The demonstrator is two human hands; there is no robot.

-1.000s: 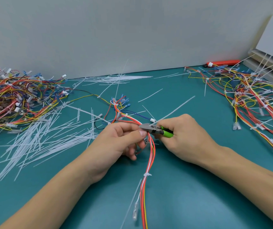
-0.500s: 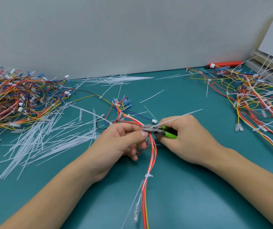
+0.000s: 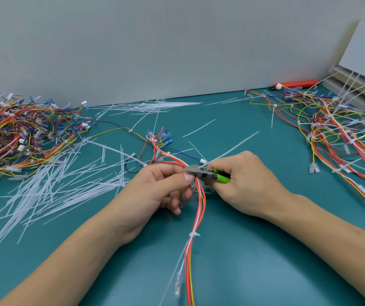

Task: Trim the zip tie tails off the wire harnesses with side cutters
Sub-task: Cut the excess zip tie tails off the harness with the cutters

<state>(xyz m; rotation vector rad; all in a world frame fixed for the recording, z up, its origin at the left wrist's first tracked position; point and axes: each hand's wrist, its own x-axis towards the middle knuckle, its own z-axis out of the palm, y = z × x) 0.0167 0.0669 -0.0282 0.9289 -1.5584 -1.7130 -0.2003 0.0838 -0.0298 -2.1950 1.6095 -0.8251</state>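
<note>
A red, orange and white wire harness (image 3: 195, 219) runs from mid-table toward me. My left hand (image 3: 158, 191) pinches it near a zip tie, thumb by the cutter jaws. My right hand (image 3: 246, 186) grips green-handled side cutters (image 3: 208, 173), jaws pointing left at the bundle. A long white zip tie tail (image 3: 232, 149) sticks up and right from the jaws. A second zip tie (image 3: 193, 235) with an untrimmed tail sits lower on the harness.
A heap of harnesses (image 3: 18, 133) lies at the left, and another with long tails (image 3: 336, 131) at the right. Cut white tails (image 3: 51, 186) litter the teal mat (image 3: 254, 261). A red tool (image 3: 298, 83) lies by the wall.
The long tail at the jaws dipped flatter half a second ago and now points up and right again. Both hands stay at the same spot on the harness.
</note>
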